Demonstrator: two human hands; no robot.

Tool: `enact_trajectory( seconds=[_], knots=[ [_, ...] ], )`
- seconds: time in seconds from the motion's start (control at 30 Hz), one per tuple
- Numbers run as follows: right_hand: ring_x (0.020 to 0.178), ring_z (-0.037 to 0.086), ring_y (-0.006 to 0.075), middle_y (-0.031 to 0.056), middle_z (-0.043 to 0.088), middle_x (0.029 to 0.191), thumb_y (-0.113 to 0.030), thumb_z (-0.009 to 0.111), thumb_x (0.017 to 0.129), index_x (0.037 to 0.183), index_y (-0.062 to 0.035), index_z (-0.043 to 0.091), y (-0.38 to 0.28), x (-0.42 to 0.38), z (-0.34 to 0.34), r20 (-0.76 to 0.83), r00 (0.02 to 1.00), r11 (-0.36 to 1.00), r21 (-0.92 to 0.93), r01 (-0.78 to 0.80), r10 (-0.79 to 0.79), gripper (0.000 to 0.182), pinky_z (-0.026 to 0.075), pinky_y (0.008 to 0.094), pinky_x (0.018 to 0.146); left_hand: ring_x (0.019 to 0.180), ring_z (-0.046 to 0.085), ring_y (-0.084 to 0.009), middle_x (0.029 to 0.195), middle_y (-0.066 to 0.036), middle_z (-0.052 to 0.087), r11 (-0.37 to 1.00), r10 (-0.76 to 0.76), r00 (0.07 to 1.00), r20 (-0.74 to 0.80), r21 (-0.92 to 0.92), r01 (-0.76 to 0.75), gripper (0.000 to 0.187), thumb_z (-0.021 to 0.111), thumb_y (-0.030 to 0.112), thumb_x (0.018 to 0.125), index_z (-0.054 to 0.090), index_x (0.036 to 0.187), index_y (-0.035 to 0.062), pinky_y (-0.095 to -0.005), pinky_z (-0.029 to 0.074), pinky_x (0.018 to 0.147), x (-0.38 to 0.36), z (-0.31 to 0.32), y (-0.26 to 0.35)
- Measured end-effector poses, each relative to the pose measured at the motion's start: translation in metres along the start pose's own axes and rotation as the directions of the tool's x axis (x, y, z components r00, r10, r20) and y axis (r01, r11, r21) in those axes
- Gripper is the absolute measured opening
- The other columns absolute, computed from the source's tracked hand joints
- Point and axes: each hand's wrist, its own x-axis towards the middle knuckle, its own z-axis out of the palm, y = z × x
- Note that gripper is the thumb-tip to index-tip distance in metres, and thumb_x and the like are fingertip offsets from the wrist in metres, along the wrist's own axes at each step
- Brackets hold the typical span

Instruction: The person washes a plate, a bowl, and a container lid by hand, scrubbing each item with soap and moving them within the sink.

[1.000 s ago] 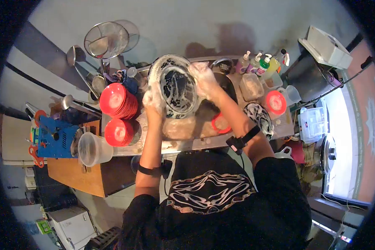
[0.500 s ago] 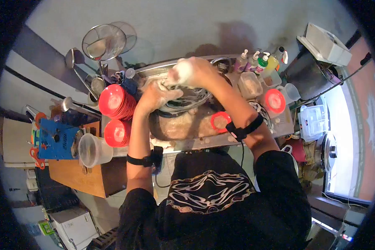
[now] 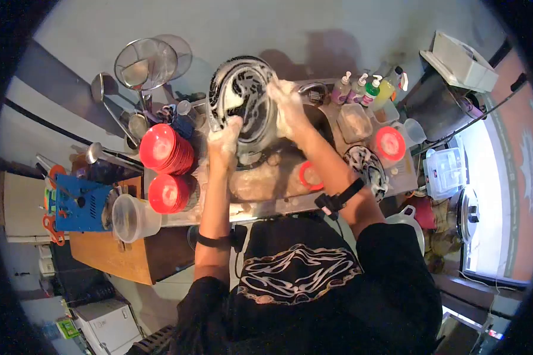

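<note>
A round dark vessel (image 3: 251,97), streaked with white suds, is held tilted up over the sink with its inside towards me. My left hand (image 3: 224,142) grips its lower left edge, thumb over the rim. On its right side my right hand (image 3: 290,109) is closed at the rim and covered in foam. Suds hide whether a sponge is also in that hand. Below, the sink (image 3: 254,183) holds murky water, and a red bowl (image 3: 311,176) sits at its right side.
Stacked red bowls (image 3: 167,148) stand left of the sink, near a clear plastic tub (image 3: 135,218). Pump bottles (image 3: 356,89), a clear container (image 3: 355,122) and another red bowl (image 3: 391,143) are at the right. A large strainer (image 3: 146,64) and ladles lean at the back left.
The round vessel has been lifted and tilted up from low in the sink. My left hand has moved to its lower left edge, and my right hand has shifted right to its side.
</note>
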Motion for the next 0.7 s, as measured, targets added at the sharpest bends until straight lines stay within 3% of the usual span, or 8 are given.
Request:
enact_trajectory(
  seconds=[0.13, 0.33, 0.4, 0.43, 0.53, 0.57, 0.6, 0.7],
  knots=[
    [0.090, 0.063, 0.0181, 0.0064, 0.065, 0.101, -0.013, 0.064, 0.094, 0.109, -0.0035, 0.062, -0.013, 0.002, -0.002, 0.154, 0.973, 0.955, 0.220, -0.201, 0.169, 0.018, 0.053, 0.0339, 0.082, 0.087, 0.063, -0.0123, 0.100, -0.005, 0.070, 0.965, -0.044, 0.983, 0.179, -0.248, 0.088, 0.030, 0.074, 0.021, 0.087, 0.072, 0.105, -0.0030, -0.0281, 0.050, 0.080, 0.013, -0.009, -0.025],
    [0.087, 0.063, 0.0186, 0.0084, 0.066, 0.102, -0.024, 0.061, 0.096, 0.108, -0.0033, 0.064, -0.005, 0.020, -0.020, 0.246, 0.957, 0.962, -0.258, -0.091, 0.157, 0.024, 0.051, 0.0313, 0.081, 0.094, 0.064, -0.0158, 0.107, -0.006, 0.069, 0.922, -0.263, 0.941, 0.212, -0.233, 0.310, 0.034, 0.072, 0.026, 0.090, 0.070, 0.112, -0.0001, -0.0304, 0.050, 0.086, 0.016, -0.014, 0.011],
    [0.087, 0.065, 0.0304, 0.0170, 0.066, 0.101, -0.037, 0.057, 0.096, 0.109, -0.0029, 0.064, -0.017, 0.018, -0.015, 0.277, 0.960, 0.526, -0.812, 0.253, -0.034, 0.037, 0.051, 0.0346, 0.081, 0.092, 0.064, -0.0182, 0.105, -0.006, 0.069, 0.894, -0.195, 0.951, 0.239, -0.355, 0.272, 0.042, 0.068, 0.035, 0.093, 0.068, 0.115, -0.0009, -0.0299, 0.049, 0.087, 0.021, -0.009, 0.005],
    [0.089, 0.063, 0.0412, 0.0226, 0.064, 0.104, -0.046, 0.053, 0.094, 0.105, -0.0059, 0.065, -0.026, 0.009, -0.001, 0.158, 0.984, 0.371, -0.912, 0.176, -0.078, 0.043, 0.051, 0.0411, 0.083, 0.099, 0.061, -0.0200, 0.113, -0.009, 0.067, 0.968, -0.164, 0.970, 0.182, -0.161, 0.194, 0.050, 0.057, 0.041, 0.099, 0.064, 0.121, -0.0036, -0.0294, 0.046, 0.092, 0.037, -0.012, -0.009],
    [0.091, 0.061, 0.0423, 0.0197, 0.066, 0.087, -0.037, 0.058, 0.089, 0.095, -0.0118, 0.066, -0.038, -0.013, 0.034, 0.105, 0.906, 0.258, -0.940, 0.225, -0.409, 0.027, 0.049, 0.0491, 0.081, 0.113, 0.055, -0.0195, 0.126, -0.013, 0.060, 0.868, -0.110, 0.994, -0.007, -0.488, 0.093, 0.053, 0.044, 0.039, 0.105, 0.055, 0.129, -0.0071, -0.0291, 0.041, 0.099, 0.019, 0.006, 0.009],
    [0.092, 0.062, 0.0427, 0.0170, 0.068, 0.089, -0.036, 0.060, 0.088, 0.091, -0.0104, 0.065, -0.038, -0.017, 0.039, 0.181, 0.874, 0.242, -0.918, 0.315, -0.450, 0.026, 0.050, 0.0503, 0.078, 0.127, 0.048, -0.0203, 0.139, -0.012, 0.050, 0.926, -0.070, 0.997, 0.013, -0.370, 0.070, 0.050, 0.036, 0.035, 0.107, 0.045, 0.140, -0.0015, -0.0336, 0.039, 0.106, 0.024, 0.003, 0.001],
    [0.103, 0.059, 0.0415, 0.0131, 0.068, 0.105, -0.037, 0.062, 0.085, 0.094, -0.0118, 0.065, -0.015, -0.008, 0.029, 0.326, 0.846, -0.029, -0.938, 0.347, -0.422, 0.027, 0.048, 0.0541, 0.082, 0.127, 0.048, -0.0203, 0.139, -0.012, 0.050, 0.926, -0.070, 0.997, 0.016, -0.370, 0.071, 0.050, 0.036, 0.035, 0.107, 0.045, 0.140, -0.0015, -0.0336, 0.039, 0.106, 0.031, 0.001, -0.015],
    [0.118, 0.049, 0.0385, 0.0100, 0.057, 0.128, -0.042, 0.066, 0.080, 0.105, -0.0127, 0.066, -0.008, -0.044, 0.048, 0.605, 0.679, -0.181, -0.787, 0.590, -0.417, 0.039, 0.036, 0.0602, 0.097, 0.105, 0.058, -0.0191, 0.112, -0.007, 0.061, 0.966, 0.257, 0.966, 0.012, -0.031, -0.256, 0.040, 0.036, 0.031, 0.107, 0.055, 0.121, -0.0013, -0.0318, 0.046, 0.092, 0.029, 0.001, -0.018]
  ],
)
